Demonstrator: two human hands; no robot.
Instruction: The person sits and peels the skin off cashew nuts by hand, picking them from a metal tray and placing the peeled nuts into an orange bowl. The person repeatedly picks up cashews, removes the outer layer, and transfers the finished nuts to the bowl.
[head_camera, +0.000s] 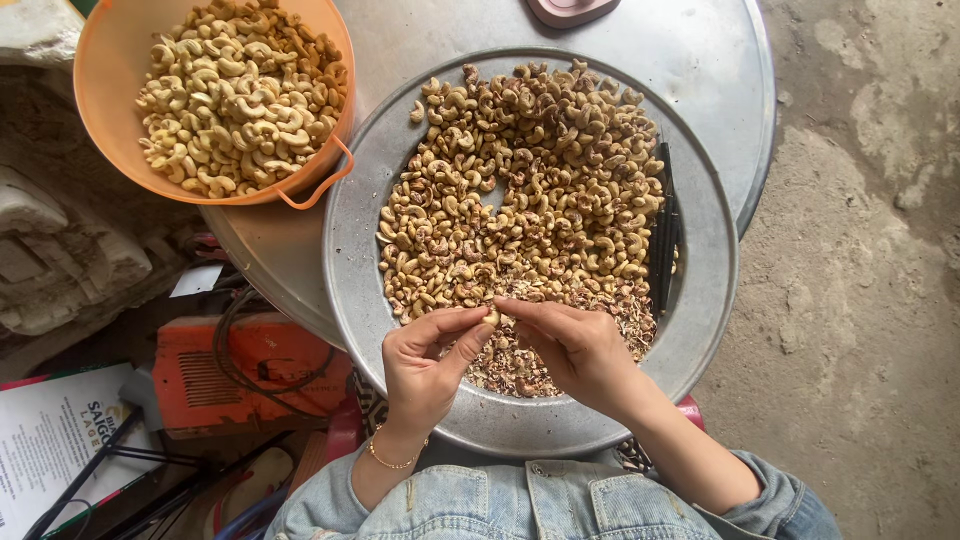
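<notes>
A round metal tray (700, 300) holds a heap of cashew nuts with brown skin (530, 190) and a patch of peeled skin flakes (520, 365) near its front. My left hand (425, 365) and my right hand (575, 345) meet over the flakes, fingertips pinched together on one cashew nut (492, 316). A dark thin tool (662, 235) lies on the nuts at the tray's right side. An orange plastic basket (110, 120) of pale peeled cashews (240, 95) stands at the upper left, its handle touching the tray's rim.
The tray rests on a larger round metal surface (700, 70). A pink object (572, 10) sits at its far edge. An orange machine with a black cable (240, 375), papers (60, 440) and pale sacks (60, 250) lie to the left. Bare concrete floor (860, 300) is to the right.
</notes>
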